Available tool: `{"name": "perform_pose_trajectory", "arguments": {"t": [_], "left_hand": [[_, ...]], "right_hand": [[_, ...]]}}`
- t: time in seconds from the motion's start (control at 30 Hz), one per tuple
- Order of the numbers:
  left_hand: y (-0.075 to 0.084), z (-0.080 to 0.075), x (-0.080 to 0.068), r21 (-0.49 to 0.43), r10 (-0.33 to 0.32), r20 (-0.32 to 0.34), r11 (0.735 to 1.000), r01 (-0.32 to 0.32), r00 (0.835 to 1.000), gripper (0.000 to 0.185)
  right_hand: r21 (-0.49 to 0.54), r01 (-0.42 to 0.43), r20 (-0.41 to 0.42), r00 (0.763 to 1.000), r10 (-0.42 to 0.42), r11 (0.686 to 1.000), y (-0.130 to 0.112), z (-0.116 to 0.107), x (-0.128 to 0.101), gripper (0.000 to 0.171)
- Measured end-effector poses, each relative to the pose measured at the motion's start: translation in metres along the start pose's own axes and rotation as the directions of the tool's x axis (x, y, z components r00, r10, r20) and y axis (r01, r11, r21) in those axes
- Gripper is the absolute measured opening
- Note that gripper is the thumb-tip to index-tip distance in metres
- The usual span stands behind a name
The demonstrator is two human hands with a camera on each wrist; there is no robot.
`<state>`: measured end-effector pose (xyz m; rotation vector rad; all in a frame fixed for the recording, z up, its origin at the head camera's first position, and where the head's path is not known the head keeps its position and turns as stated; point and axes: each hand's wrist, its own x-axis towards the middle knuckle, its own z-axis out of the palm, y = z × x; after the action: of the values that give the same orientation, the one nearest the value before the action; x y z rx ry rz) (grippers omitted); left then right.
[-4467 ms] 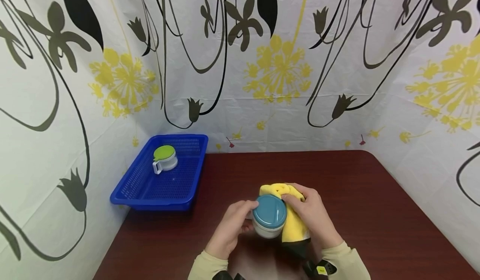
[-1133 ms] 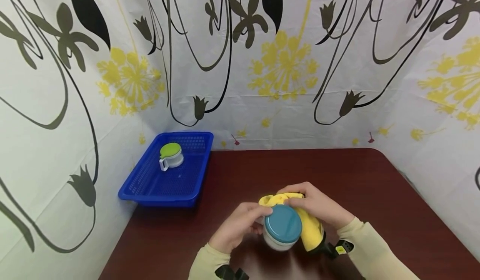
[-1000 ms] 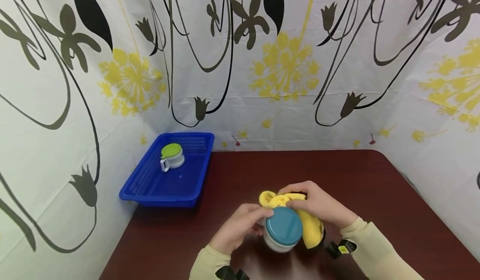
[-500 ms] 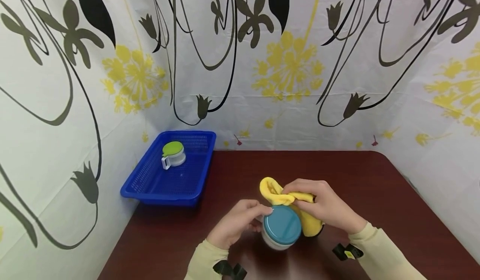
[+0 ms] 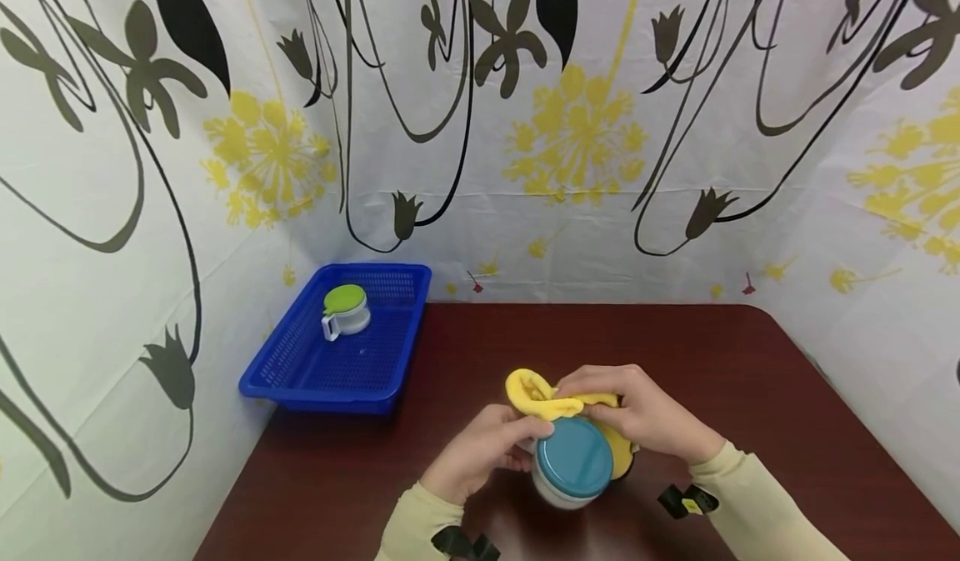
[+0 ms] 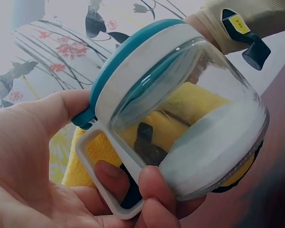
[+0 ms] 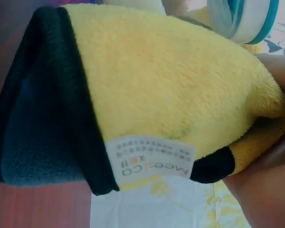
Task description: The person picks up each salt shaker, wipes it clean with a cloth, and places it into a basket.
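Dark red-brown table (image 5: 750, 378), blue mesh basket (image 5: 300, 382) resting at its far left corner

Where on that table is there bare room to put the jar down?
The dark red table is bare right of the hands, out to the curtain, and also between the blue basket and the hands. The basket floor is free in front of the green-lidded jar. It is crowded where the left hand and right hand hold the teal-lidded jar and yellow cloth.
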<state>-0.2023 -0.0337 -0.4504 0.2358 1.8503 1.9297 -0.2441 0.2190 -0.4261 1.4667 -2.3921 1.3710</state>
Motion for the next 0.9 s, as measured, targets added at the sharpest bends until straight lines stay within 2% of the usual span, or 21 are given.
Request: {"name": "perform_pose_trajectory", "arguments": {"t": [0.27,0.43,0.67,0.9], "left_hand": [[0.004,-0.01,0.001,-0.053,0.052,-0.061,0.997,-0.056,0.997,0.03],[0.001,-0.011,0.004,-0.062,0.042,-0.054,0.997,-0.046,0.998,0.029],[0.0,-0.012,0.007,-0.079,0.029,-0.072,0.996,-0.035,0.997,0.032],[-0.001,-0.013,0.009,-0.093,0.014,-0.094,0.995,-0.023,0.996,0.03]], "right_hand": [[-0.138,-0.134,0.021,0.99,0.139,0.981,0.017,0.009,-0.006,0.036],[-0.136,-0.178,-0.003,0.984,0.179,0.975,0.025,0.014,-0.01,0.032],[-0.1,-0.257,-0.044,0.966,0.254,0.961,0.024,0.016,-0.01,0.031],[-0.101,-0.277,-0.078,0.96,0.27,0.955,0.023,0.017,-0.013,0.025]]}}
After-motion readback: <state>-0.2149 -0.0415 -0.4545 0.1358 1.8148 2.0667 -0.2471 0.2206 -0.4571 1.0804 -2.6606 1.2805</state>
